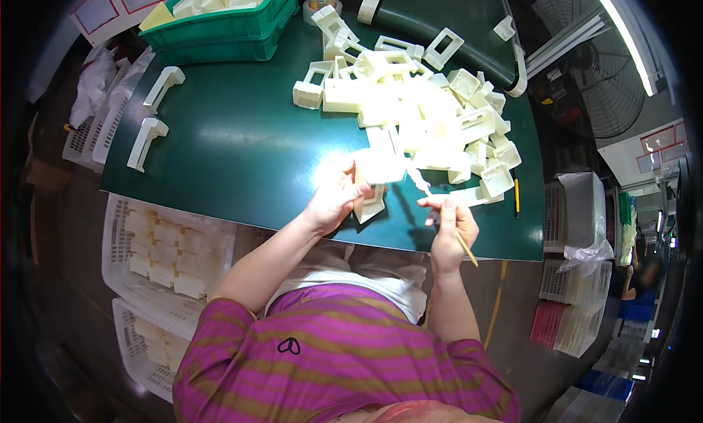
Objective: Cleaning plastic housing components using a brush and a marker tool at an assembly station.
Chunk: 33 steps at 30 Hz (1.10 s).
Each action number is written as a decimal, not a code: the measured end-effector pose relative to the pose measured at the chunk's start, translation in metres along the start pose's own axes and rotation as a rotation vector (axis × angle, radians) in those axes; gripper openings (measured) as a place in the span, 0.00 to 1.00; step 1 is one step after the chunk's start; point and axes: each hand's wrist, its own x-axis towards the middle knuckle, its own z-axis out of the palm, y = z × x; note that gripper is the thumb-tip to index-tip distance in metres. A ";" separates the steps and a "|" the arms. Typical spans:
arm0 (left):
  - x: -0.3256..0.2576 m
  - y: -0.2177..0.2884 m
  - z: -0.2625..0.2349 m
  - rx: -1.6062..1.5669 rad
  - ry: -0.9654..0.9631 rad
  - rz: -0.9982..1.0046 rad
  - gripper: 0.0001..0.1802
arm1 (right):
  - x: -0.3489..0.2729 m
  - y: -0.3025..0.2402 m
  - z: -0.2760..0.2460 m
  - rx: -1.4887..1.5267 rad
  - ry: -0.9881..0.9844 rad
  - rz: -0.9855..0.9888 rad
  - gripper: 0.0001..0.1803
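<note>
Slanting toward white plastic block (381, 168) gripped by left hand (334, 199), thin tan stick (466, 249) is pinched by right hand (451, 224).

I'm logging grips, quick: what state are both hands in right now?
Left hand: closed, holding a white plastic part.
Right hand: closed, holding a thin tan-handled tool.

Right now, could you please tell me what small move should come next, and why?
Perhaps draw the thin tan stick along the white plastic part: the left hand holds that part, and the right hand has the stick's pale tip beside it.
</note>
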 end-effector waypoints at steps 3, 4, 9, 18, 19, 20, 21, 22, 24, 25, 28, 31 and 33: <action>0.001 -0.005 -0.001 0.160 0.007 0.089 0.32 | -0.010 -0.002 0.005 0.020 0.003 -0.258 0.13; 0.000 -0.006 -0.002 0.157 0.006 0.086 0.32 | -0.020 -0.004 0.008 0.067 -0.051 -0.366 0.13; -0.003 -0.004 0.000 0.263 -0.066 0.153 0.32 | -0.018 -0.006 -0.002 0.130 -0.090 -0.142 0.15; -0.004 -0.004 0.000 0.165 -0.169 0.040 0.31 | 0.017 0.021 -0.018 0.461 -0.050 0.082 0.18; -0.004 -0.004 -0.002 0.149 -0.137 0.051 0.31 | 0.018 0.022 -0.020 0.554 -0.061 0.132 0.18; -0.004 -0.003 -0.002 0.152 -0.137 0.056 0.31 | 0.017 0.023 -0.024 0.647 -0.073 0.183 0.19; -0.004 -0.003 -0.002 0.188 -0.160 0.067 0.31 | 0.016 0.025 -0.028 0.678 -0.094 0.229 0.19; -0.006 -0.002 -0.002 0.225 -0.181 0.072 0.31 | 0.017 0.025 -0.031 0.774 -0.147 0.290 0.19; -0.003 -0.004 0.001 0.206 -0.214 0.069 0.32 | 0.013 0.022 -0.027 0.918 -0.117 0.294 0.19; 0.000 -0.005 0.000 0.294 -0.210 0.085 0.32 | 0.010 0.019 -0.022 0.788 -0.124 0.197 0.19; 0.001 -0.007 0.002 0.431 -0.239 0.135 0.33 | -0.001 0.009 -0.006 0.418 -0.106 -0.026 0.18; -0.003 -0.011 -0.002 0.434 -0.184 0.129 0.33 | 0.007 0.007 0.001 0.293 -0.061 -0.089 0.17; -0.009 -0.011 -0.007 0.394 -0.074 0.100 0.33 | 0.013 0.003 0.006 0.305 -0.089 -0.039 0.16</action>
